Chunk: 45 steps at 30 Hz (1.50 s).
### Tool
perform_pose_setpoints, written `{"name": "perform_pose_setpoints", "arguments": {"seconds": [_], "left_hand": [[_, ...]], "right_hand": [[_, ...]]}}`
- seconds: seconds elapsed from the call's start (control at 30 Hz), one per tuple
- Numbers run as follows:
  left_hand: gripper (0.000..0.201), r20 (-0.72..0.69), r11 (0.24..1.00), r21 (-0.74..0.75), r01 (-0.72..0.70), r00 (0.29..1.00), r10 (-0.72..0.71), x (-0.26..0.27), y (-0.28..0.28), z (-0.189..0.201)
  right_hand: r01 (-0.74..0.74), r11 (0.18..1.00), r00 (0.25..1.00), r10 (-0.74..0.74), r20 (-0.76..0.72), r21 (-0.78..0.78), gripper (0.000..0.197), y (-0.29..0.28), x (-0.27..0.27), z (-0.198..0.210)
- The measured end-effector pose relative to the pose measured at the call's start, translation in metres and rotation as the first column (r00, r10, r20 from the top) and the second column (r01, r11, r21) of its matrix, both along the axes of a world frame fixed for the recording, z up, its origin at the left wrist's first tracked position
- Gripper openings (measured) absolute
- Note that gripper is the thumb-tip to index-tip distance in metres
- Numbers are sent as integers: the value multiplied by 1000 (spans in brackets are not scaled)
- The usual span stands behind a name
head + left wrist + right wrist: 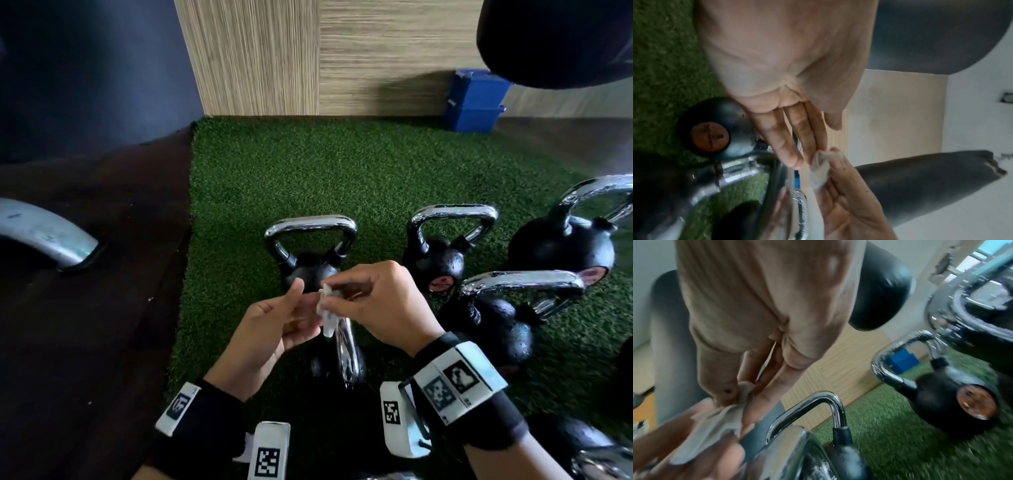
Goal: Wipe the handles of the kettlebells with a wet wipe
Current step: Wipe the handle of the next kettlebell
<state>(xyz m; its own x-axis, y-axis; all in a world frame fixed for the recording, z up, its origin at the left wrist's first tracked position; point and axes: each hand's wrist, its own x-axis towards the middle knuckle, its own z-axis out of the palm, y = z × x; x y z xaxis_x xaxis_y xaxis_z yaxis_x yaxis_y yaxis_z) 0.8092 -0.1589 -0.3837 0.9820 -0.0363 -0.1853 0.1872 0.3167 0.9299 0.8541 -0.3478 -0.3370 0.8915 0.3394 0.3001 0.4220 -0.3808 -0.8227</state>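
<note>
The right hand (380, 305) pinches the wipe (328, 310) between thumb and fingers. The left hand (274, 329) is loose, its straight fingers touching the wipe, likely to help spread or fold it for wiping. Both hands hang just above the nearest handle (346, 353), by the near edge of the grass mat (342, 171). Four more kettlebells (435, 260) stand close together toward the mat's right edge. The far part of the mat is bare, so there is room to move.

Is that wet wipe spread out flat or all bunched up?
Bunched up. The wet wipe hangs as a crumpled wad pinched in the right hand, the left hand open beside it.
</note>
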Motion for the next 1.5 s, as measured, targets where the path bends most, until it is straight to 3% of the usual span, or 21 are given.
{"name": "perform_pose_setpoints", "arguments": {"seconds": [0.1,0.13,0.2,0.27,0.33,0.4,0.5,0.67,0.77,1.0,1.13,1.2,1.33,1.5], "left_hand": [[33,95,936,340,92,987,-131,-5,12,-13],[48,97,865,483,133,974,-204,-6,17,-22],[98,24,634,739,229,931,-365,-11,18,-43],[142,-73,432,846,311,871,-485,-15,7,-62],[160,-78,363,879,309,845,-529,-16,-13,-81],[159,36,413,892,185,881,-472,-14,-31,-92],[128,289,529,848,-42,873,-393,-7,-37,-99],[111,352,659,749,72,799,-487,11,-14,-103],[106,335,707,695,133,810,-482,15,-8,-106],[95,268,710,687,155,854,-446,20,-3,-108],[86,212,715,679,167,888,-409,19,2,-112],[85,205,712,680,173,888,-412,19,4,-113],[88,213,698,694,176,876,-433,20,5,-109],[94,177,669,710,219,864,-471,20,6,-105]], "right_hand": [[57,994,991,-45,-126,92,17,-18,12,-8],[93,985,984,-70,-161,142,16,-26,17,-12],[166,956,961,-102,-257,240,13,-40,22,-21],[218,937,929,-114,-352,273,14,-44,24,-34],[243,940,901,-128,-414,238,19,-41,25,-51],[237,950,882,-122,-455,205,19,-34,26,-65],[228,957,861,-112,-497,179,21,-27,28,-83],[258,951,839,-132,-528,171,29,-18,25,-101],[276,954,813,-169,-557,114,25,-15,25,-106],[224,967,889,-253,-382,-120,4,-4,33,-97],[318,947,914,-317,-254,-38,17,3,39,-94],[330,944,908,-315,-275,10,22,5,38,-96],[287,957,883,-282,-375,-43,28,3,42,-92],[294,955,938,-285,-197,19,31,6,37,-72]]}}
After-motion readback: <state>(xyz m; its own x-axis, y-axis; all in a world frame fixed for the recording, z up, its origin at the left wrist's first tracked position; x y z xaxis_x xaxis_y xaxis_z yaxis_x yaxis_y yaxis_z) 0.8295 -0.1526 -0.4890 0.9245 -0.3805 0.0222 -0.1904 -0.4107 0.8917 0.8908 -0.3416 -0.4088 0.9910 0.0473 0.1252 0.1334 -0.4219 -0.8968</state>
